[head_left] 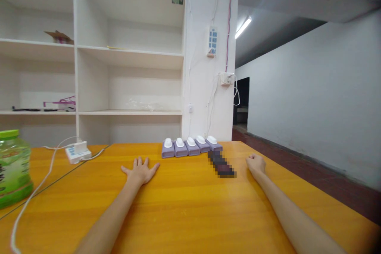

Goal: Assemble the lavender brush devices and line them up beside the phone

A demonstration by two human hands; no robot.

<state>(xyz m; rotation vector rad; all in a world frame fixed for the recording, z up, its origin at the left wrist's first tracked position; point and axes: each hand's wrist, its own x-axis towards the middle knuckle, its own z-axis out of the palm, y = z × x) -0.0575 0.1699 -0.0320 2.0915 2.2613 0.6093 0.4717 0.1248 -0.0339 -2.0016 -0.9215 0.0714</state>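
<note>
My left hand point(141, 170) lies flat on the orange wooden table point(178, 214), fingers spread, with nothing in it. On the right, my right hand point(256, 164) rests on the tabletop as a closed fist, and nothing sticks out of it. Between and beyond the hands, a row of several purple-grey boxes point(181, 151), each topped by a white rounded piece point(179, 142), stands near the far edge. A dark, flat thing point(222, 164), pixelated beyond recognition, lies in front of the row's right end, closer to my right hand. Neither hand touches these things.
At the left stand a green-lidded plastic jar point(14, 170) and a white power strip point(77, 152) with a cable point(49, 170) trailing over the table. White shelves point(131, 51) rise behind. The table's right edge drops to a reddish floor point(312, 170).
</note>
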